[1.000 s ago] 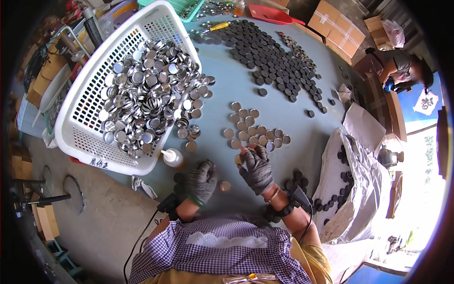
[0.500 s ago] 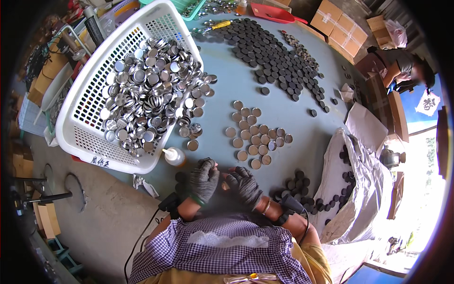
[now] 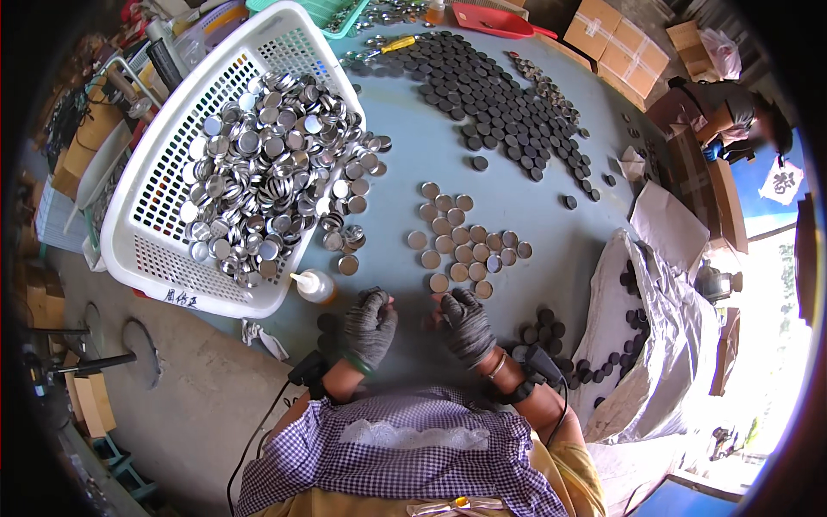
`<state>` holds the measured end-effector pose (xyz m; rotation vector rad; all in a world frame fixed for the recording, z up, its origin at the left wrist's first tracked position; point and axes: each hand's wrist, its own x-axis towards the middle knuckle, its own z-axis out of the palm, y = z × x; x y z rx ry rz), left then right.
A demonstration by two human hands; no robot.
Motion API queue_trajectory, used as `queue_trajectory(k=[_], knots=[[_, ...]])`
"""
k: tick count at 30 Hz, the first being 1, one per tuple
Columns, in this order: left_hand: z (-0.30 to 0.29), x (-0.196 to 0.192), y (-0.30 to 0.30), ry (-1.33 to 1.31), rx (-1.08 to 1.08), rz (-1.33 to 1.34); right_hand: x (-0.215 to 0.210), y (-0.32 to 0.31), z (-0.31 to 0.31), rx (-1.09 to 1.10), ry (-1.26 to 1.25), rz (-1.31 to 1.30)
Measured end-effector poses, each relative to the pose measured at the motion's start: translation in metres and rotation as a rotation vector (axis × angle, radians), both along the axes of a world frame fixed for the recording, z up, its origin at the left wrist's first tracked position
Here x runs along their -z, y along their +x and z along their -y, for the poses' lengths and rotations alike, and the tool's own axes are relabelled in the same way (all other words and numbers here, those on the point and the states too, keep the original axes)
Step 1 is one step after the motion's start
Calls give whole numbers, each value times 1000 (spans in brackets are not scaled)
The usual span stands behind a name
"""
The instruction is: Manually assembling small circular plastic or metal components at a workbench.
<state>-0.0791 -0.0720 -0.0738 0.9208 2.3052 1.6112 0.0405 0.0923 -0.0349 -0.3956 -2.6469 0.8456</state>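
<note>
- two hands are working low over a blue-grey table [image 3: 388, 233], facing each other with a gap between them.
- the left hand [image 3: 370, 329] is curling its fingers inward; the right hand [image 3: 468, 329] is bending its fingers toward the left one. blur and shadow are covering the fingertips, so whether either is pinching a piece, i cannot tell.
- just ahead of the right hand, shallow metal cups [image 3: 463, 253] are lying loosely in one layer; by the look of it, this is a small share being set out.
- ahead and left of the left hand, a white basket [image 3: 233, 297] is holding a large heap of metal pieces [image 3: 258, 172], some spilling onto the table; much seems to be waiting there.
- far ahead of the right hand, many dark discs [image 3: 491, 108] are spreading flat, possibly a more advanced batch.
- more dark pieces [image 3: 543, 332] are clustering just right of the right hand.
- textures: grey knit gloves are wrapping both palms; the metal is gleaming, thin and round; the discs are looking matte and thick.
- near the left hand, a translucent squeeze bottle [image 3: 317, 287] is showing amber liquid.
</note>
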Motion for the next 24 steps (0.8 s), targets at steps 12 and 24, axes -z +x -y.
queue_trajectory(k=[12, 24], knots=[[0, -6, -1, -103, -5, 5, 25, -58, -110, 126, 312, 53], [-1, -11, 1, -60, -49, -14, 20, -146, -156, -26, 289, 382]])
